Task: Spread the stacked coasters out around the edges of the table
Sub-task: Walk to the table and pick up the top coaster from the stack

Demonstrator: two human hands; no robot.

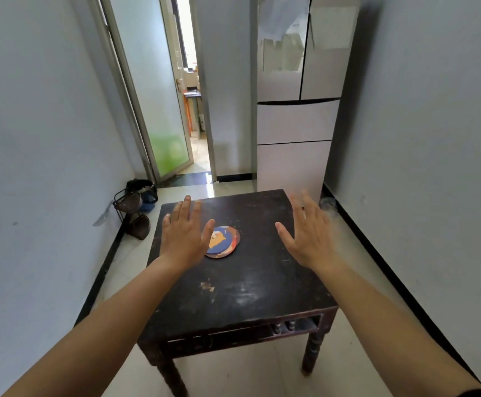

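Observation:
A small stack of round coasters, blue and orange on top, lies near the middle of a dark wooden table, slightly fanned. My left hand hovers over the table just left of the stack, fingers spread, its thumb overlapping the stack's left edge. My right hand is held over the table's right side, fingers apart, a hand's width from the coasters. Neither hand holds anything.
A tall pale fridge stands just behind the table at the right. A wire rack with shoes sits on the floor at the left wall. A glass door stands ajar behind. Walls run close on both sides.

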